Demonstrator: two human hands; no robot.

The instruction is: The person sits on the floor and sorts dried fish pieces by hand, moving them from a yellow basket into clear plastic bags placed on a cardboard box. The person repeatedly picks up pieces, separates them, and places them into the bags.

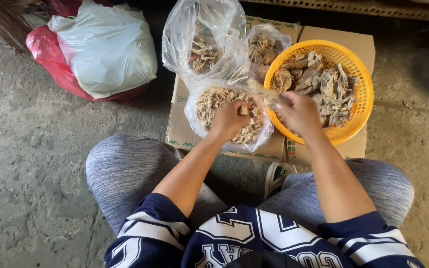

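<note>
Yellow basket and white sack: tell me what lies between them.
Head view: clear plastic bags of dried pieces on flattened cardboard lie between yellow basket and white sack.

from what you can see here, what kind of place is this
Probably an informal work spot on a bare concrete floor: flattened cardboard serves as a mat, holding an orange basket and clear plastic bags of dried pieces.

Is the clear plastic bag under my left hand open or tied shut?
Open. The clear plastic bag has its mouth spread wide, and the left hand reaches inside onto the dried pieces.
</note>
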